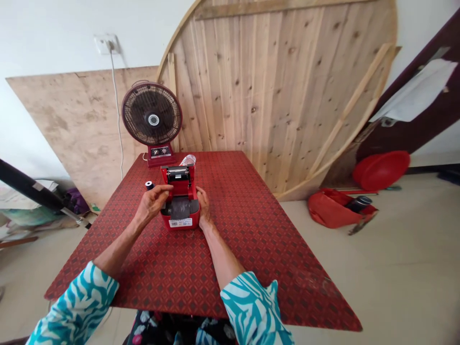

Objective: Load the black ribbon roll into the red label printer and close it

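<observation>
A red label printer [166, 223] with its lid [181, 188] raised stands on the red patterned table [230, 258]. Black ribbon [180, 209] hangs over its front above a white sticker, and a dark roll [178, 175] sits up in the lid. My left hand [153, 201] is closed at the printer's left side, its fingertips pinched together by the opening; what they hold is too small to tell. Along the right side, my right hand [204, 207] grips the printer's body, with its fingers partly hidden.
A small dark roll with a white end [149, 185] stands left of the printer, and a clear plastic bottle [188, 160] lies behind it. A fan [153, 117] occupies the table's back left corner. Beyond lean wooden boards [273, 96]. A red bag [330, 211] rests on the floor, right.
</observation>
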`<state>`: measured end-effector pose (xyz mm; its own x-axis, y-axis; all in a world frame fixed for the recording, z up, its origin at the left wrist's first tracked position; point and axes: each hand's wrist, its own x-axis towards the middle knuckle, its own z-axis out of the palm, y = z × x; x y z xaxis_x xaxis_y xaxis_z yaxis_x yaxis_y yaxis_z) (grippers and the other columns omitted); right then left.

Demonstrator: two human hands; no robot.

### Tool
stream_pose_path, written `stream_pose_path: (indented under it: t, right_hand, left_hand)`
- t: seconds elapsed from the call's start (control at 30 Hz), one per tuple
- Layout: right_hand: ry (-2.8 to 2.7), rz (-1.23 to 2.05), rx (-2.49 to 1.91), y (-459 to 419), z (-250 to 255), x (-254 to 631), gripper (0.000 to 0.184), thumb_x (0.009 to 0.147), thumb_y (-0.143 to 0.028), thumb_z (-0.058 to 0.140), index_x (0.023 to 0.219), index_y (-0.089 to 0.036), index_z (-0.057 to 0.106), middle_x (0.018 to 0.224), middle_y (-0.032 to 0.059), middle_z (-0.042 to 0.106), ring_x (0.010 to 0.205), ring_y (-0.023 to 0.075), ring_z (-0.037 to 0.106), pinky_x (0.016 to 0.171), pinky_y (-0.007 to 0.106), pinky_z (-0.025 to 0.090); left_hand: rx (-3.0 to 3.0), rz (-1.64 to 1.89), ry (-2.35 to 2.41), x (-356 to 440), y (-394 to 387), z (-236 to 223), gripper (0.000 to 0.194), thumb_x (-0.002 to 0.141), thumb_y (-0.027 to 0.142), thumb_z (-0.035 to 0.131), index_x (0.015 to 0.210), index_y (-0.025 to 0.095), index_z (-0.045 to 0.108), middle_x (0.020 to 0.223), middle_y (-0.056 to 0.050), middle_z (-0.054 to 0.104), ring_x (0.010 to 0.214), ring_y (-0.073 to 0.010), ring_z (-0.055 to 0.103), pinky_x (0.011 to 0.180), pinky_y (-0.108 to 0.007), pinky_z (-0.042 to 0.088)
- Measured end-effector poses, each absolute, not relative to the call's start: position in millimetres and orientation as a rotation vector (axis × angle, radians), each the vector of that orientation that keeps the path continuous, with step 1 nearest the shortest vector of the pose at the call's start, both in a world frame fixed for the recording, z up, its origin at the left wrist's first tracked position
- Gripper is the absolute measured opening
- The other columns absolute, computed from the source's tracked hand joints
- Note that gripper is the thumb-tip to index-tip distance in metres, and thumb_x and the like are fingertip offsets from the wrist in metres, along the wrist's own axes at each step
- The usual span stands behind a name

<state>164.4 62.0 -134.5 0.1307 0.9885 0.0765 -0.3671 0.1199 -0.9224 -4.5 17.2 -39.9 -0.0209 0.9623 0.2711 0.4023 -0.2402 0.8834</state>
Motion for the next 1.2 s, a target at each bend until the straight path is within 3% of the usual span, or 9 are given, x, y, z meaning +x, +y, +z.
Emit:
stream_pose_path:
  t: [0.2, 0.3, 0.4, 0.53, 0.73, 0.93, 1.07, 1.2]
  right_hand:
    - [-0.920, 1.170, -0.854, 60.7, -132.2, 164.2, 0.041, 0.082, -0.052, 0.052, 0.112, -0.027, 0.065, 0.115, 0.0018, 0.067, 0.110, 0.0209, 0.058, 0.093, 0.035, 0.045]
    - [-0.922, 1.152, -0.852, 62.7, -133.0, 163.9, 0.042, 0.081, -0.053, 0.052, 0.112, -0.027, 0.065, 0.111, 0.0014, 0.069, 0.110, 0.0214, 0.058, 0.093, 0.036, 0.045]
    - [-0.921, 1.148, -0.857, 66.5, -134.9, 162.8, 0.042, 0.080, -0.054, 0.053, 0.111, -0.028, 0.066, 0.108, 0.0013, 0.069, 0.110, 0.0217, 0.057, 0.094, 0.036, 0.046]
    - [-0.912, 1.146, -0.853, 69.3, -136.2, 161.2, 0.041, 0.080, -0.053, 0.053, 0.110, -0.028, 0.066, 0.109, 0.0018, 0.068, 0.111, 0.0219, 0.057, 0.095, 0.037, 0.045]
    - [-0.919, 1.155, -0.846, 67.0, -133.4, 162.3, 0.039, 0.081, -0.051, 0.053, 0.110, -0.029, 0.066, 0.112, 0.0013, 0.067, 0.112, 0.0215, 0.057, 0.096, 0.037, 0.044]
    - [-0.916, 1.183, -0.859, 64.7, -130.4, 164.7, 0.039, 0.081, -0.051, 0.053, 0.110, -0.028, 0.066, 0.113, 0.0013, 0.067, 0.112, 0.0214, 0.056, 0.098, 0.036, 0.043]
    - [-0.911, 1.178, -0.846, 65.3, -131.7, 164.6, 0.040, 0.080, -0.052, 0.054, 0.109, -0.028, 0.066, 0.112, 0.0010, 0.068, 0.112, 0.0214, 0.056, 0.096, 0.036, 0.045]
    - [-0.909, 1.186, -0.848, 66.1, -134.2, 164.2, 0.040, 0.080, -0.052, 0.054, 0.109, -0.027, 0.066, 0.110, 0.0012, 0.068, 0.111, 0.0214, 0.057, 0.094, 0.036, 0.046]
  left_hand:
    - [2.387, 0.427, 1.489, 17.7, 62.7, -18.5, 0.032, 0.086, 0.021, 0.045, 0.104, 0.022, 0.071, 0.104, -0.004, 0.074, 0.097, -0.0203, 0.068, 0.085, -0.028, 0.050]
    - [2.534, -0.053, 1.529, 29.6, 82.6, -12.9, 0.031, 0.084, 0.015, 0.045, 0.098, 0.020, 0.072, 0.098, -0.008, 0.075, 0.088, -0.0215, 0.069, 0.077, -0.027, 0.050]
    - [2.556, -0.246, 1.422, 30.9, 93.4, -9.0, 0.026, 0.082, 0.015, 0.048, 0.087, 0.019, 0.073, 0.086, -0.007, 0.075, 0.077, -0.0192, 0.068, 0.068, -0.024, 0.048]
    - [2.546, -0.282, 1.308, 25.0, 95.1, -5.7, 0.024, 0.079, 0.016, 0.052, 0.092, 0.019, 0.072, 0.087, -0.003, 0.075, 0.077, -0.0164, 0.066, 0.068, -0.021, 0.047]
    - [2.539, -0.192, 1.363, 25.5, 84.3, -1.3, 0.024, 0.076, 0.018, 0.056, 0.095, 0.019, 0.070, 0.095, -0.004, 0.074, 0.088, -0.0197, 0.067, 0.077, -0.024, 0.048]
    - [2.660, -0.086, 1.555, 30.0, 63.1, 9.3, 0.034, 0.079, 0.016, 0.057, 0.112, 0.018, 0.063, 0.120, -0.010, 0.066, 0.109, -0.0243, 0.062, 0.091, -0.031, 0.047]
    - [2.754, 0.073, 1.573, 28.6, 46.5, 17.1, 0.034, 0.078, 0.012, 0.056, 0.112, 0.017, 0.061, 0.112, -0.011, 0.067, 0.107, -0.0265, 0.061, 0.093, -0.037, 0.046]
    - [2.701, 0.493, 1.583, 5.4, 34.8, 28.0, 0.032, 0.074, 0.021, 0.065, 0.106, 0.019, 0.061, 0.102, -0.008, 0.068, 0.100, -0.0266, 0.061, 0.089, -0.039, 0.047]
